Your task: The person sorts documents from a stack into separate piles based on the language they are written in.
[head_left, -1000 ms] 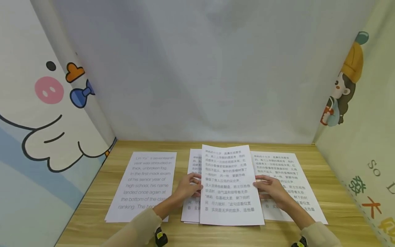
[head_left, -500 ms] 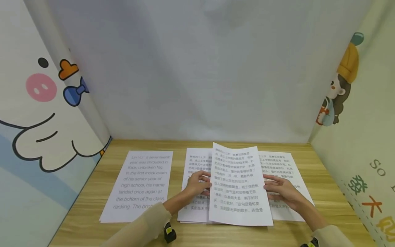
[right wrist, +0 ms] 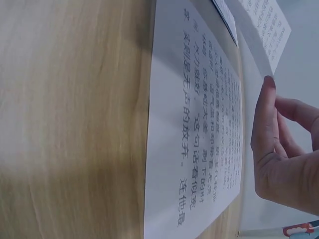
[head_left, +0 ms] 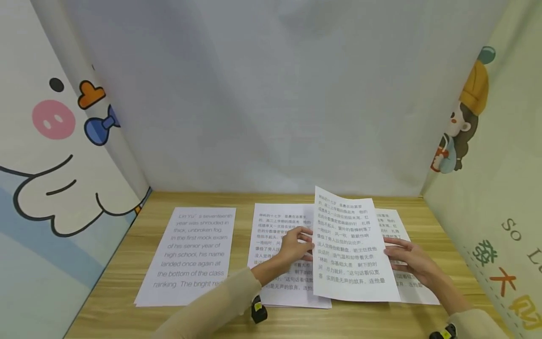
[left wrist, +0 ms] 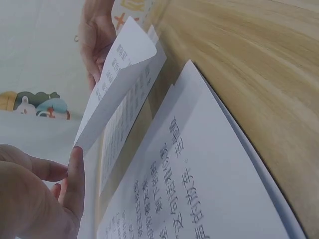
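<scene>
A sheet of paper [head_left: 349,249] printed with Chinese text is held up between both hands, bowed and above the table. My left hand [head_left: 296,247] pinches its left edge, and my right hand [head_left: 412,261] pinches the right edge; the right wrist view shows thumb and fingers [right wrist: 264,119] meeting at that edge. Beneath the lifted sheet, partly covered, lies a right-hand sheet [head_left: 417,293] with the same kind of text. Below my left hand is a middle stack of Chinese-text sheets [head_left: 279,294], whose layered edges show in the left wrist view.
At the left lies a pile of English-text sheets [head_left: 190,254]. The wooden table [head_left: 123,263] meets a pale back wall [head_left: 271,103]. Side panels with cartoon prints, a left panel [head_left: 55,165] and a right panel [head_left: 499,188], flank it.
Both hands have carried the held sheet rightward, from over the middle stack to over the right-hand sheet. Its top has risen, and more of the middle stack shows.
</scene>
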Tool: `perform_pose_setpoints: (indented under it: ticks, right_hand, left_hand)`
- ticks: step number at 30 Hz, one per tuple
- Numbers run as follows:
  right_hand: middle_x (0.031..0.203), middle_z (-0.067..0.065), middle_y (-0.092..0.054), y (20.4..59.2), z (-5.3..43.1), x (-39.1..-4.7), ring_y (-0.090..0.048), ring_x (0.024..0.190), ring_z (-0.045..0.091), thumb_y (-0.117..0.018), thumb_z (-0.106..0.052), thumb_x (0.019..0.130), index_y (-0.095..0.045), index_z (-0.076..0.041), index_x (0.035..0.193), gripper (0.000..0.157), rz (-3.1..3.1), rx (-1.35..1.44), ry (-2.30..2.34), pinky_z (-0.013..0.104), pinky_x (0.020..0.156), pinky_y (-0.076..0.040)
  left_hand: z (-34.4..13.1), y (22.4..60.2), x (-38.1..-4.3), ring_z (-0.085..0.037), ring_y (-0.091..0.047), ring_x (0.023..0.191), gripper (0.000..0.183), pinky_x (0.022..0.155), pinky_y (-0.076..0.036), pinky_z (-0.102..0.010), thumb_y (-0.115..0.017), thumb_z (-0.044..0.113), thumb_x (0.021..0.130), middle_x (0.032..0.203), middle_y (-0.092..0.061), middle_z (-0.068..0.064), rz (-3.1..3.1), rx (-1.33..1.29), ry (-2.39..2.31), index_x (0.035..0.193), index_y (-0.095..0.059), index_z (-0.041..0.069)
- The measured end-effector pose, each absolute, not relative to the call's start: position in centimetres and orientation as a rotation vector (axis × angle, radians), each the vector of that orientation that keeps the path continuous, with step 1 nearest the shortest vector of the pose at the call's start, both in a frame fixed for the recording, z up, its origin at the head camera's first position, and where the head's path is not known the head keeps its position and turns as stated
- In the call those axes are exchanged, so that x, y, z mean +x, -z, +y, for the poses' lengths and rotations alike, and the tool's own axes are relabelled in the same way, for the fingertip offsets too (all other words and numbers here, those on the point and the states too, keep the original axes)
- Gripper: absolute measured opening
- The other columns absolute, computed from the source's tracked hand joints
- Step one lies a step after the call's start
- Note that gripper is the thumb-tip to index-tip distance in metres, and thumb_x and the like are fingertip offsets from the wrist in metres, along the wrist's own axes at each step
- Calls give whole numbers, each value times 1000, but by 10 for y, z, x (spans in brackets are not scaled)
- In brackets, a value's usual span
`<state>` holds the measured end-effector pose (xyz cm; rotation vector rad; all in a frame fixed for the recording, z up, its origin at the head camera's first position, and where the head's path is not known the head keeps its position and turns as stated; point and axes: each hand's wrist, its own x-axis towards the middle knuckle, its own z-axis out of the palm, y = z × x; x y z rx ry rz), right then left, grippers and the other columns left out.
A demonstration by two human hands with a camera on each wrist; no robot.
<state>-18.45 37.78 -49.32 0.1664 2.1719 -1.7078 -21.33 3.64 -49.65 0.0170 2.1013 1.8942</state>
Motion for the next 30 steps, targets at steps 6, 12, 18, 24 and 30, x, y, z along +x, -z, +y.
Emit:
perform_pose_setpoints:
  ticks: [6,12,18,24,30]
  right_hand:
    - [101,-12,-67,492,396,-180,-67,88,5,-63,-20,102,-30,10,154,69,2223,257,1672,25,76,-61]
    - [100,-11,-69,486,406,-178,-68,88,4,-63,-21,101,-29,13,153,71,2308,299,1594,26,78,-63]
    - [100,-12,-69,479,421,-176,-68,89,5,-60,-20,103,-32,16,150,66,2365,280,1549,28,81,-63]
    - [96,-17,-70,476,439,-180,-69,87,2,-60,-21,103,-34,17,148,64,2393,261,1541,26,80,-62]
    - [98,-16,-70,478,453,-187,-67,85,2,-60,-25,104,-33,16,149,66,2448,314,1456,25,78,-61]
  left_hand:
    - [62,494,-220,-13,-69,72,34,64,-64,-29,-67,-4,90,102,-66,-8,2128,50,-1923,123,-65,4]
    - [80,494,-225,-12,-68,69,34,62,-63,-28,-67,-6,89,100,-67,-7,2133,39,-1947,121,-67,4]
    - [98,489,-224,-14,-70,70,34,67,-65,-35,-66,-8,87,96,-67,-7,2079,8,-1998,118,-67,3]
    - [120,487,-223,-17,-71,72,32,73,-65,-44,-68,-10,86,94,-67,-6,2046,-33,-2029,115,-68,4]
    - [136,494,-223,-16,-68,68,31,71,-65,-42,-65,-13,85,93,-65,-9,1993,-71,-2077,112,-66,3]
